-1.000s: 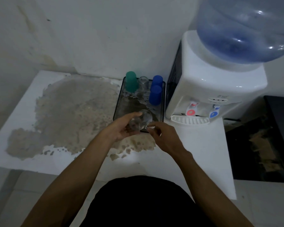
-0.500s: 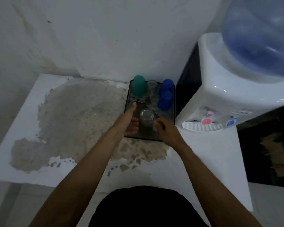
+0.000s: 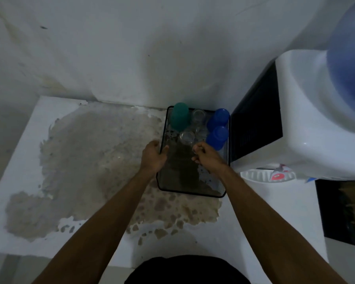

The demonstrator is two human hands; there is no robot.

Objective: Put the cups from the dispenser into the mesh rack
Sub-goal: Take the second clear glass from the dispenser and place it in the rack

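Note:
A black mesh rack (image 3: 192, 193) sits on the white table beside the water dispenser (image 3: 307, 124). Inside it stand a green cup (image 3: 179, 115), a clear glass (image 3: 199, 116) at the back, two blue cups (image 3: 218, 128) on the right, and another clear glass (image 3: 187, 137) in the middle. My left hand (image 3: 153, 157) rests at the rack's left rim, fingers apart, holding nothing. Just right of the middle glass, my right hand (image 3: 206, 157) hovers over the rack with fingers loosely curled and nothing in them. Neither hand touches that glass.
The table (image 3: 25, 140) has a large worn grey-brown patch (image 3: 94, 160) left of and in front of the rack. The dispenser's drip tray (image 3: 256, 175) and red tap (image 3: 278, 176) are to the right. A wall stands close behind.
Both hands carried the clear glass forward into the rack, set it down in the middle and let go. The view has shifted left and closer.

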